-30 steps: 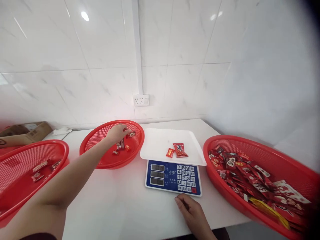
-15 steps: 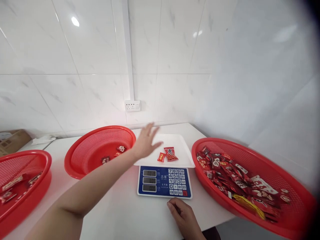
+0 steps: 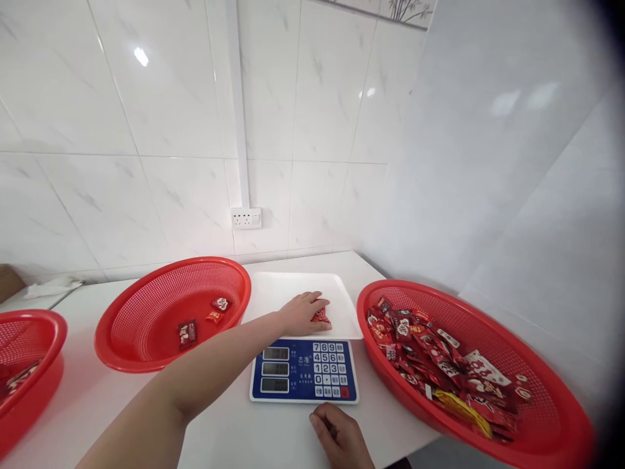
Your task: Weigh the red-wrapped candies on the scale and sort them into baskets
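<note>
My left hand [image 3: 303,311] reaches across onto the white tray [image 3: 273,293] of the blue scale [image 3: 303,378], fingers curled down over the red snack packets [image 3: 321,317] lying there. Part of one packet shows under the fingertips. My right hand [image 3: 339,435] rests on the white table just in front of the scale, fingers loosely curled with nothing seen in them. The middle red basket [image 3: 146,312] holds three small packets [image 3: 188,332]. At the right, a large red basket [image 3: 547,417] is filled with several red packets [image 3: 439,365].
A third red basket [image 3: 29,365] with a few packets sits at the far left edge. A wall socket [image 3: 246,217] is on the tiled wall behind. The table ends in a corner at the right wall.
My left hand left the middle basket, swung right over the scale and came down on the packets on the tray. The view shifted right. My right hand stayed in front of the scale.
</note>
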